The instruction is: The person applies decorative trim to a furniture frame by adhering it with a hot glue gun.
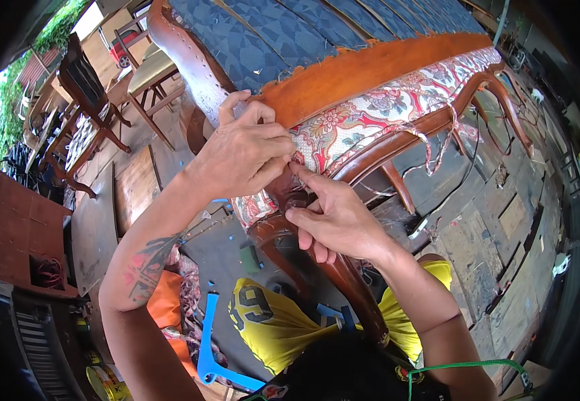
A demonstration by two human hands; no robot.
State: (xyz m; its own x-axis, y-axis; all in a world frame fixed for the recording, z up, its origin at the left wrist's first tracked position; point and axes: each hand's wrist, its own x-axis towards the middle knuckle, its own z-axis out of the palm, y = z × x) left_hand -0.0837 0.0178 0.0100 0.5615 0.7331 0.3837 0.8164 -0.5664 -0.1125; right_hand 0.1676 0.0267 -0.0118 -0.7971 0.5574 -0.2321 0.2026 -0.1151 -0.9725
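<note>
A carved wooden sofa [370, 73] stands before me, its seat edge covered in red, white and green floral fabric [357, 120]. At the near corner, my left hand [253, 144] has bent fingers pinched on the fabric's edge beside the wooden post. Just below, my right hand [336, 217] is partly closed, its index fingertip against the fabric corner and its thumb near the wood. Whether something small lies between its fingers is hidden. A floral strip [429, 150] hangs loose from the seat's lower edge. Under my right hand, a curved leg [357, 294] runs down between my knees.
Torn blue upholstery [236, 40] covers the sofa's upper part. Wooden chairs [92, 100] stand at the back left. An orange cloth [169, 314] and a blue plastic piece [209, 354] lie to my left. A dark cord [460, 180] trails over the floorboards at right.
</note>
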